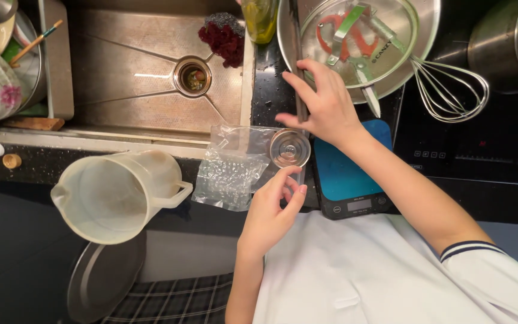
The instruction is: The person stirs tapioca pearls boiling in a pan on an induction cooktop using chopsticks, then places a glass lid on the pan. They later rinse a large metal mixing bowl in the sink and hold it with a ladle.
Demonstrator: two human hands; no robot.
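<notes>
A small round clear glass dish (289, 147) sits on the dark counter, on one end of a crumpled clear plastic bag (230, 171). My right hand (326, 105) lies flat just above the dish with its fingers spread, the thumb at the dish's rim. Just below the dish, my left hand (273, 210) has its thumb and fingers pinched together at the near corner of the bag. A digital kitchen scale (346, 177) with a blue top lies under my right wrist.
A steel sink (145, 90) with a dark red scrubber (223, 37) lies to the left. A milky plastic jug (115, 195) stands at the counter's edge. A steel bowl (427, 36) with a glass lid and tools, a whisk (451, 90), a black cooktop (469, 150) and a pot (499, 42) are on the right.
</notes>
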